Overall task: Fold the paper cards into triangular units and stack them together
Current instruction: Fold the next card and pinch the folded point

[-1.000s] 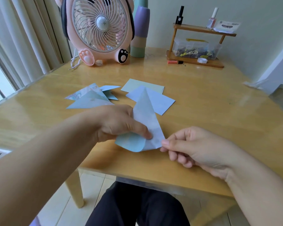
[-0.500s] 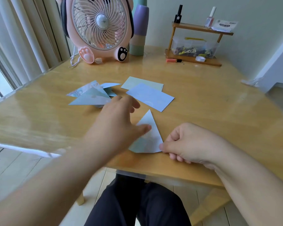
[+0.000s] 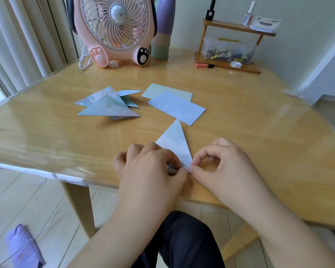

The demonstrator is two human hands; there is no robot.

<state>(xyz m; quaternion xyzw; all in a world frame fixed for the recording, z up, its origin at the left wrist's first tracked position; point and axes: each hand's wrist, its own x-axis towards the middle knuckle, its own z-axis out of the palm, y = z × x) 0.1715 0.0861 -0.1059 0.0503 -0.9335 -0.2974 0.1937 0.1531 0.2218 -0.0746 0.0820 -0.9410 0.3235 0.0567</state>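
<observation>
Here, the folded blue triangle [image 3: 174, 146] is lying flat near the counter [image 3: 259, 136] front edge, its long axis pointing away from both grips, the left hand [image 3: 153, 169] and right hand [image 3: 226, 167] pinching its near corner together.

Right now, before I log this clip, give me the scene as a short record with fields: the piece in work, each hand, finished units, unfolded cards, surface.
piece in work: triangular folded card, flat on the table, tip pointing away
left hand: fingers curled, pinching the card's near corner
right hand: thumb and forefinger pinching the same corner
finished units: loose pile of folded triangles, far left of the hands
unfolded cards: blue card overlapping a green card
surface: wooden table
</observation>
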